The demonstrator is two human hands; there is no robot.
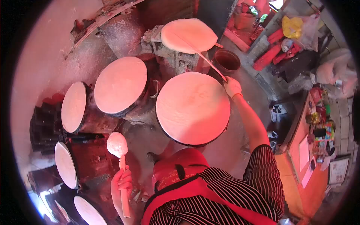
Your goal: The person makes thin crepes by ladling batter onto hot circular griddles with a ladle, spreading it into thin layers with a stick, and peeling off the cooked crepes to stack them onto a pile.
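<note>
My left hand (125, 180) is closed around a pale wooden handle (125, 202), held upright, with a rounded white lump (117, 144) like dough on its top end. Out ahead, my right hand (233, 87) grips the near end of a long thin stick (208, 61). Its far part lies over a round pale sheet (179, 34) at the back, which rests on a rough block. Just left of and below my right hand is a large round griddle (195, 108), its top covered by a pale flat layer. A shadow falls across that layer.
More round pale-topped griddles stand to the left, among them a large one (120, 85) and a smaller one (74, 107). A dark bucket (226, 61) sits beyond my right hand. On the right are a wooden table (300, 191) with papers and jars, and several bags.
</note>
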